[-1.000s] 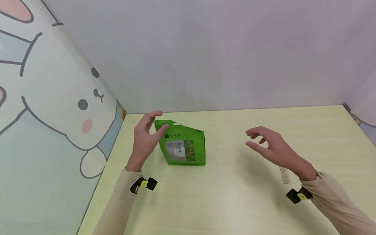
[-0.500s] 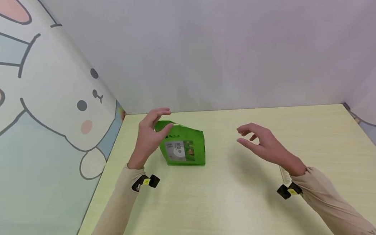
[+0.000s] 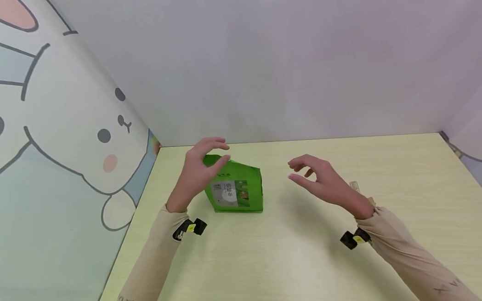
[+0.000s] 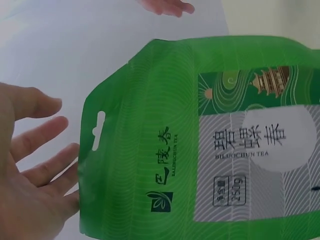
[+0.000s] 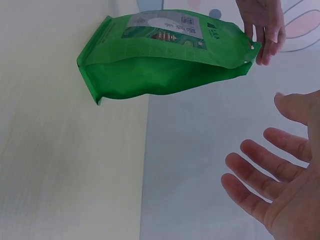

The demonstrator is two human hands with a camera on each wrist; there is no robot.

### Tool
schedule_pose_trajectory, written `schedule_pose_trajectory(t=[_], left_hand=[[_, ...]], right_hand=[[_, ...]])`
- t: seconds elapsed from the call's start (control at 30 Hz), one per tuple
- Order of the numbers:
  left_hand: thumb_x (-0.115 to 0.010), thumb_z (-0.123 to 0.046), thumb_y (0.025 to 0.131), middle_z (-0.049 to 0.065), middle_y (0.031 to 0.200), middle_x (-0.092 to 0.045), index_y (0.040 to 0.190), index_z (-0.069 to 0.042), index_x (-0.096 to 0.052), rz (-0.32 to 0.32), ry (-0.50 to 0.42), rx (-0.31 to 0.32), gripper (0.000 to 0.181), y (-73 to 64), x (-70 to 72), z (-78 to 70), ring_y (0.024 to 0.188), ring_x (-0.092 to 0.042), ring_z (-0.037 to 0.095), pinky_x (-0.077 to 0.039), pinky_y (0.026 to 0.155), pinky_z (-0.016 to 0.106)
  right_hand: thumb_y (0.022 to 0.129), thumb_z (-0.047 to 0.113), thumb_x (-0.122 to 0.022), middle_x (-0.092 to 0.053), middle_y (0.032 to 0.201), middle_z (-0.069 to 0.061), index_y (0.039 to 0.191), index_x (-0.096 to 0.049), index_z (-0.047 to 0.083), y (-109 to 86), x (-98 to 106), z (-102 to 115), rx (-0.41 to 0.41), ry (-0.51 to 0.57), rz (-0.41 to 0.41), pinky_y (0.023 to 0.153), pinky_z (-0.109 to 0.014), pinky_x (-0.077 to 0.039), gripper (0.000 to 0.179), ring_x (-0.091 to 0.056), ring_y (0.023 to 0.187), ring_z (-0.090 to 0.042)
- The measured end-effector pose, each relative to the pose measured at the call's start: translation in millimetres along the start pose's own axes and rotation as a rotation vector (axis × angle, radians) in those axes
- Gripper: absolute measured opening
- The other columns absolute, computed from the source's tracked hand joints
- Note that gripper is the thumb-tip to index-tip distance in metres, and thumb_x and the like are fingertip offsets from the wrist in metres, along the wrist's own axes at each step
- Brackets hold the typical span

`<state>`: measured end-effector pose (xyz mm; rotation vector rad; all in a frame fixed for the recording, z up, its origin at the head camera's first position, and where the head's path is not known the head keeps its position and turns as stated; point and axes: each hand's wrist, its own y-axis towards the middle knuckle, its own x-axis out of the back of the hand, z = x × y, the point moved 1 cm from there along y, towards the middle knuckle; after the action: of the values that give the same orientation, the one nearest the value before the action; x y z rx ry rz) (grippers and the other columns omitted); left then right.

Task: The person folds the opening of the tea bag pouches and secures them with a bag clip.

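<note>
A green tea bag point(image 3: 234, 187), labelled Biluochun tea, stands upright on the table left of centre. My left hand point(image 3: 196, 171) hovers at its upper left corner, thumb and fingers apart and gently curved, overlapping the bag in the head view. Seen from the left wrist, the fingers point(image 4: 50, 165) lie right by the bag's top edge with the hang hole, not closed round it. To the right of the bag, my right hand point(image 3: 319, 180) is held in the air, palm toward the bag, its fingers point(image 5: 255, 190) spread and holding nothing.
Behind my right forearm, a pale ribbed strip point(image 3: 354, 186) lies on the table point(image 3: 247, 260), mostly hidden. A white curtain-like wall point(image 3: 285, 65) rises at the back edge. On the left is a wall panel point(image 3: 69, 119) with a cartoon rabbit.
My left hand has shifted right, further over the bag's top corner. The right hand has come left, closer to the bag. The bag has stayed in place.
</note>
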<state>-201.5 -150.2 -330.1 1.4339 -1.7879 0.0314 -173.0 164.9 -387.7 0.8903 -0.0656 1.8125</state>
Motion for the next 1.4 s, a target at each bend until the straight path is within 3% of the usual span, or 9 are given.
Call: schedule_pose_trajectory(t=[0.2,0.33,0.5,0.6,0.8,1.2,1.4], left_hand=[[-0.068,-0.023,0.089,0.002,0.126,-0.056,0.108,-0.013,-0.067,0.095,0.106,-0.019,0.022,2.4,-1.5,-3.5,0.121,-0.048,0.02,-0.038,0.099,0.042],[-0.069,-0.016,0.087,0.002,0.122,-0.058,0.107,-0.013,-0.067,0.158,0.123,-0.02,0.019,3.1,-1.2,-3.8,0.118,-0.051,0.02,-0.04,0.098,0.041],[-0.067,-0.008,0.088,-0.001,0.107,-0.065,0.103,-0.012,-0.069,0.22,0.103,-0.03,0.016,4.1,-0.8,-1.1,0.101,-0.059,0.014,-0.046,0.089,0.034],[-0.065,-0.006,0.088,-0.002,0.1,-0.067,0.1,-0.012,-0.07,0.228,0.1,-0.022,0.014,5.3,1.0,1.0,0.091,-0.061,0.012,-0.048,0.083,0.033],[-0.068,-0.01,0.088,-0.005,0.098,-0.068,0.096,-0.017,-0.073,0.219,0.091,0.007,0.012,7.3,3.0,8.1,0.088,-0.061,0.009,-0.049,0.08,0.031],[-0.069,-0.016,0.088,-0.006,0.096,-0.069,0.096,-0.014,-0.074,0.222,0.051,0.005,0.01,15.5,-2.5,7.6,0.085,-0.062,0.007,-0.05,0.075,0.029],[-0.069,-0.019,0.088,-0.007,0.095,-0.068,0.096,-0.014,-0.074,0.213,0.031,0.016,0.011,13.4,-2.3,9.6,0.082,-0.062,0.007,-0.05,0.072,0.029]], right_hand=[[0.091,0.021,-0.065,-0.06,0.113,0.002,0.118,-0.059,0.013,10.0,-9,5,0.009,0.023,0.015,0.076,-0.039,-0.049,0.029,-0.059,0.1,-0.022],[0.091,0.021,-0.065,-0.06,0.113,0.001,0.118,-0.06,0.011,16.5,-14,7,0.014,0.035,0.021,0.075,-0.044,-0.049,0.029,-0.059,0.1,-0.024],[0.092,0.022,-0.064,-0.06,0.113,0.002,0.118,-0.06,0.011,25.8,-21,9,0.031,0.055,0.027,0.075,-0.042,-0.049,0.029,-0.059,0.099,-0.021],[0.092,0.023,-0.064,-0.061,0.113,0.002,0.118,-0.06,0.012,31.8,-27,11,0.032,0.072,0.033,0.075,-0.039,-0.049,0.029,-0.059,0.099,-0.022],[0.092,0.025,-0.064,-0.061,0.113,0.0,0.118,-0.06,0.011,40.9,-38,13,0.036,0.092,0.043,0.075,-0.042,-0.049,0.03,-0.059,0.1,-0.028],[0.089,0.022,-0.068,-0.063,0.11,-0.002,0.117,-0.061,0.008,46.4,-53,13,0.052,0.117,0.01,0.073,-0.046,-0.05,0.031,-0.06,0.095,-0.019],[0.089,0.02,-0.069,-0.065,0.102,0.002,0.111,-0.064,0.01,49.8,-61,18,0.089,0.109,-0.023,0.069,-0.036,-0.051,0.025,-0.059,0.088,-0.012]])
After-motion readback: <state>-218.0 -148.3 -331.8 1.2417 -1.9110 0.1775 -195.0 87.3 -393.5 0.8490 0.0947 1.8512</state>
